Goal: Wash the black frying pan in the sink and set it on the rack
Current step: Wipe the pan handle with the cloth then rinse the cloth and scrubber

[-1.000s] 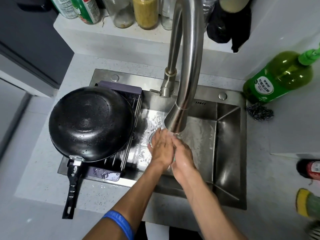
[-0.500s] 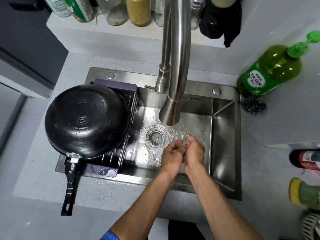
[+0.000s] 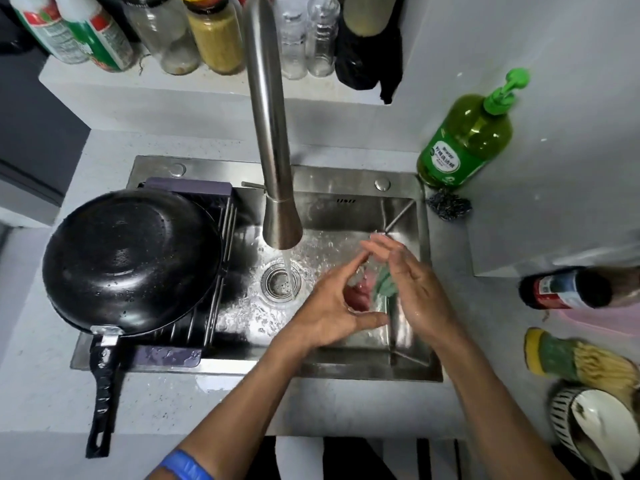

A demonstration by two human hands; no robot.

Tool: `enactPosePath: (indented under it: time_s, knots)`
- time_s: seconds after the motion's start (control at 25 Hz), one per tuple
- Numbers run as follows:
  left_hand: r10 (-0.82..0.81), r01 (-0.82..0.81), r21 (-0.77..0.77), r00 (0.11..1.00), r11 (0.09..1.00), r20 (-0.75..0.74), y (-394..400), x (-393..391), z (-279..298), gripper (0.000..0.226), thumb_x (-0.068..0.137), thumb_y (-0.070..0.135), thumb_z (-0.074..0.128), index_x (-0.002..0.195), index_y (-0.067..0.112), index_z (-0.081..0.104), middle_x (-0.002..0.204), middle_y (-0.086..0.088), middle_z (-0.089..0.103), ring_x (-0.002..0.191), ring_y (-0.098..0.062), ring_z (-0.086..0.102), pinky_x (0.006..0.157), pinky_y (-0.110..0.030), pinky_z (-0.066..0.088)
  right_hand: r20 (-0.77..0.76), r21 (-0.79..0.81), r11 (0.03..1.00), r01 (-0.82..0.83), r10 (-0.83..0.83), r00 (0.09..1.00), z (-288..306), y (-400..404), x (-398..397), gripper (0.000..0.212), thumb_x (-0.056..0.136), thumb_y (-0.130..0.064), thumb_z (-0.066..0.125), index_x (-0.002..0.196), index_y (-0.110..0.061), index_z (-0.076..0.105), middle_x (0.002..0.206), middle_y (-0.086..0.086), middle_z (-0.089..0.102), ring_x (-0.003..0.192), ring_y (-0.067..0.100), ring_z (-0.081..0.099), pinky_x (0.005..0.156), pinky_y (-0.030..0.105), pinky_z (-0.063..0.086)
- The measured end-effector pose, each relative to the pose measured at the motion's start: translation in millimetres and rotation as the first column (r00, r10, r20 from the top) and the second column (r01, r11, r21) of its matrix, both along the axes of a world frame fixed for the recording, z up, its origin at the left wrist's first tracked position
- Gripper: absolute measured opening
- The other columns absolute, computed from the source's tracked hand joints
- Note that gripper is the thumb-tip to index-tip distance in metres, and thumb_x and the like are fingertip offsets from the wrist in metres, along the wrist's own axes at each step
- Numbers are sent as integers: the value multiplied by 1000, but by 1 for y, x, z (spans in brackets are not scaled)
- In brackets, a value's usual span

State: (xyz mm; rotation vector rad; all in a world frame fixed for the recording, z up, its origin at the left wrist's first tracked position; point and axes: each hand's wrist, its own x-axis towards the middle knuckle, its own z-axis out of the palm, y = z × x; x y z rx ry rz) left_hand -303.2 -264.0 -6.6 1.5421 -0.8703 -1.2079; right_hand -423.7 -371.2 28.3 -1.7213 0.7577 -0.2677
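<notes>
The black frying pan (image 3: 131,261) lies upside down and wet on the purple-ended drying rack (image 3: 166,355), which spans the left part of the steel sink (image 3: 346,372). Its handle (image 3: 102,393) sticks out over the front counter. My left hand (image 3: 325,313) and right hand (image 3: 415,296) hover over the basin to the right of the water stream, a little apart, wet, fingers spread and holding nothing. A blurred pink and green patch shows between them; I cannot tell what it is. Water runs from the faucet (image 3: 273,150) onto the drain (image 3: 277,284).
A green dish soap bottle (image 3: 464,143) and a steel scrubber (image 3: 448,204) sit at the sink's back right corner. A dark bottle (image 3: 571,287), scrub pads (image 3: 571,358) and a striped bowl (image 3: 588,431) crowd the right counter. Several jars (image 3: 214,36) line the back shelf.
My hands have moved right, out from under the stream, and have come apart with fingers spread; before they were rubbing together. The pan has not moved.
</notes>
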Motion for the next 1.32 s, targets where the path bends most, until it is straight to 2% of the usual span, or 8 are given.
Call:
enactPosePath:
  time_s: [0.16, 0.24, 0.36, 0.48, 0.72, 0.92, 1.08, 1.32]
  knots:
    - [190, -189, -80, 982, 979, 7, -28, -19, 12, 29, 82, 6, 72, 96, 30, 65, 86, 6, 71, 79, -13, 67, 73, -34, 56, 59, -150, 984, 93, -85, 995, 21, -19, -9, 31, 103, -45, 36, 118, -43, 64, 116, -9, 65, 99, -6, 62, 80, 9, 48]
    - [227, -241, -52, 956, 969, -183, -34, -23, 15, 21, 87, 1, 66, 89, 22, 68, 83, 0, 73, 75, -16, 69, 66, -29, 55, 143, 74, 980, 187, -196, 970, 20, -29, -25, 30, 101, -53, 43, 120, -44, 65, 111, -7, 72, 95, 4, 68, 79, 22, 56]
    - [244, -263, 1, 894, 965, -375, -38, -26, 15, 12, 87, 9, 66, 82, 19, 69, 80, -2, 71, 73, -15, 66, 68, -25, 52, 65, 584, 784, 212, -305, 950, -12, -23, -49, 54, 92, -55, 45, 129, -19, 61, 123, 12, 70, 112, 24, 66, 101, 47, 49]
    - [292, -286, 78, 867, 955, -404, -36, -31, 15, 11, 88, 18, 66, 78, 21, 66, 74, -2, 64, 68, -15, 60, 68, -29, 49, -17, 701, 678, 223, -296, 955, -44, 2, -60, 75, 80, -54, 68, 128, 3, 62, 131, 33, 59, 116, 36, 58, 103, 51, 42]
    - [371, -327, 178, 771, 928, -517, -22, -25, 25, 10, 90, 15, 63, 83, 21, 66, 86, -10, 68, 76, -21, 63, 69, -34, 52, 12, 946, 241, 217, -696, 718, -75, 40, -73, 78, 80, -58, 66, 136, -5, 56, 140, 18, 59, 126, 31, 60, 100, 45, 46]
    - [268, -242, 119, 805, 963, -529, 3, -15, 32, 14, 91, 13, 61, 83, 24, 65, 81, -1, 69, 69, -14, 63, 55, -26, 50, 50, 939, 210, 271, -865, 499, -71, 72, -72, 39, 75, -30, 74, 109, -13, 63, 117, 12, 70, 107, 29, 70, 95, 44, 46]
    - [198, -163, 113, 811, 980, -551, 14, -18, 29, 18, 95, 16, 57, 82, 26, 64, 81, -1, 70, 68, -12, 65, 53, -24, 51, 9, 871, 344, 350, -725, 689, -66, 99, -56, 66, 69, -35, 79, 129, -20, 56, 123, 12, 67, 104, 25, 64, 84, 37, 46]
    - [218, -166, 146, 843, 975, -492, 31, -17, 24, 15, 93, 18, 61, 86, 28, 68, 91, -4, 72, 83, -18, 66, 70, -31, 53, 16, 922, 166, 350, -920, 392, -72, 108, -68, 18, 91, -12, 63, 108, -16, 61, 100, 10, 65, 92, 26, 61, 90, 40, 47]
